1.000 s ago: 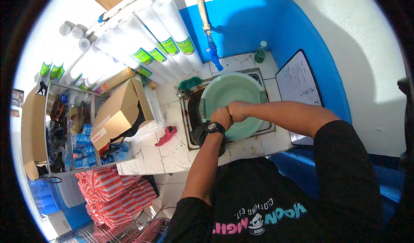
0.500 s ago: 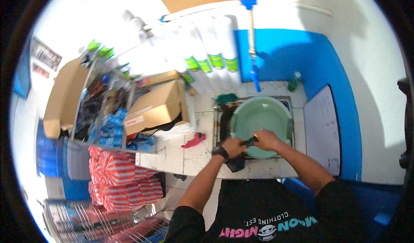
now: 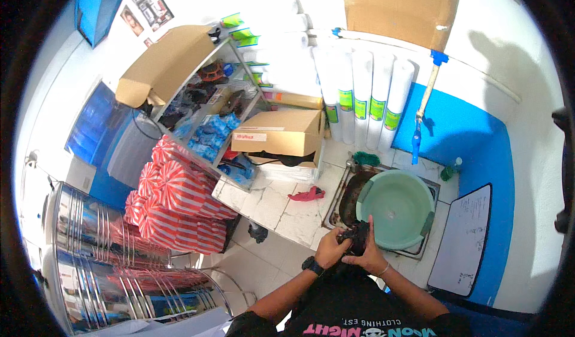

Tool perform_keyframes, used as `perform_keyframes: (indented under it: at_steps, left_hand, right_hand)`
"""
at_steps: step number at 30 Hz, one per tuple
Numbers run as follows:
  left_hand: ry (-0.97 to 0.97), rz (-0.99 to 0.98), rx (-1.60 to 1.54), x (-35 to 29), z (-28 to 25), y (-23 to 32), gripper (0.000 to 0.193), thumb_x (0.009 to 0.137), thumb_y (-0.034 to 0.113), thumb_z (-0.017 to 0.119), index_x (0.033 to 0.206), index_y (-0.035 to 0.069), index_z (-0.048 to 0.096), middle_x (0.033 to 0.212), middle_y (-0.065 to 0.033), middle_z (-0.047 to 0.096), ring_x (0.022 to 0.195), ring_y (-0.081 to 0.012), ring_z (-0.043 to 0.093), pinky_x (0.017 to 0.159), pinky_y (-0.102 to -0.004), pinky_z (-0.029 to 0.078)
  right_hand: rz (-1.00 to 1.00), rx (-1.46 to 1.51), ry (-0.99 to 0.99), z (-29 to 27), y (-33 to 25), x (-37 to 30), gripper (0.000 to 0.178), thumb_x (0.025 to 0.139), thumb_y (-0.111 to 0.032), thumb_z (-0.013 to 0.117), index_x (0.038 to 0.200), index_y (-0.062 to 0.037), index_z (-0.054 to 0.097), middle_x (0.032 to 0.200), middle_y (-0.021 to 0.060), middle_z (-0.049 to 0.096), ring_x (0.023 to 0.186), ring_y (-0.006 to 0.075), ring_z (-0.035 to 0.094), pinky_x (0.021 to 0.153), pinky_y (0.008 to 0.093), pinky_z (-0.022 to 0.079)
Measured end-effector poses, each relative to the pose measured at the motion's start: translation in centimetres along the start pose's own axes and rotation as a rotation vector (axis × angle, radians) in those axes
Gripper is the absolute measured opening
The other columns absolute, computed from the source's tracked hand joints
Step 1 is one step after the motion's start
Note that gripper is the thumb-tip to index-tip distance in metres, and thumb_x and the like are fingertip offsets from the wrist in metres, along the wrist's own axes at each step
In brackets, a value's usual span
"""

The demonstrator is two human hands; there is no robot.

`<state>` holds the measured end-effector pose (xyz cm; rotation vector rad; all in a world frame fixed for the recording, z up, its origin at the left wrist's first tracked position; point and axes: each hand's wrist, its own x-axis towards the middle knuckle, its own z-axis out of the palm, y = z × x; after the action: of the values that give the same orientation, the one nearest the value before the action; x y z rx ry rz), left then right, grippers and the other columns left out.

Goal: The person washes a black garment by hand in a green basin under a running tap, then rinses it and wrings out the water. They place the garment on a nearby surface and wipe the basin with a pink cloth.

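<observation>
Both my hands are closed on a bunched black cloth [image 3: 357, 235], held close to my body at the near left rim of a pale green basin [image 3: 423, 192]. My left hand [image 3: 330, 249] grips the cloth from the left, with a dark watch on its wrist. My right hand [image 3: 369, 257] wraps it from the right, thumb pointing up along it. The basin sits over a stained metal sink [image 3: 347, 202] and appears to hold some water. Much of the cloth is hidden by my fingers.
A blue tap [image 3: 415, 139] hangs from a pipe behind the basin. Near it are a green scrubber [image 3: 366, 158] and a green bottle [image 3: 447, 172]. A pink cloth [image 3: 306, 194] lies on the tiled counter, left of the sink. A whiteboard [image 3: 461, 241] leans at the right.
My hands have drawn back from over the basin toward my body with the black cloth. It was stretched between them and is now bunched. The view has swung left.
</observation>
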<state>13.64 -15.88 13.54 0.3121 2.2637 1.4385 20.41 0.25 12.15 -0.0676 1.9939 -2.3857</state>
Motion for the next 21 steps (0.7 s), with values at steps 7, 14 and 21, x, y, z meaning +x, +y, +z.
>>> perform_keyframes:
  at_steps: [7,14,21]
  left_hand:
    - [0.083,-0.049,-0.548,-7.9,-7.7,3.3,0.033,0.080,0.022,0.081,0.100,0.001,0.065,0.087,-0.0016,0.064,0.077,-0.0098,0.057,0.071,-0.0274,0.048]
    - [0.352,0.072,-0.646,-19.1,-23.2,-0.6,0.053,0.072,0.005,0.079,0.122,0.007,0.060,0.111,-0.0002,0.064,0.095,-0.0110,0.059,0.083,-0.0277,0.048]
    - [0.714,0.222,-0.686,-29.5,-28.9,-6.0,0.043,0.076,-0.007,0.068,0.111,0.010,0.049,0.092,0.0035,0.053,0.071,-0.0082,0.052,0.066,-0.0253,0.048]
  right_hand:
    - [-0.030,-0.563,-0.316,5.2,-2.7,-1.7,0.050,0.087,-0.030,0.073,0.123,-0.0008,0.054,0.106,0.0115,0.064,0.099,0.0213,0.061,0.089,0.0379,0.049]
    - [0.072,-0.078,0.153,7.4,-3.4,0.3,0.012,0.088,-0.008,0.061,0.092,0.0034,0.063,0.080,0.0084,0.069,0.077,0.0115,0.063,0.073,0.0266,0.049]
    - [0.104,0.676,0.070,13.1,-3.2,1.3,0.022,0.098,-0.028,0.054,0.091,-0.0082,0.057,0.080,0.0041,0.056,0.085,0.0226,0.058,0.085,0.0420,0.047]
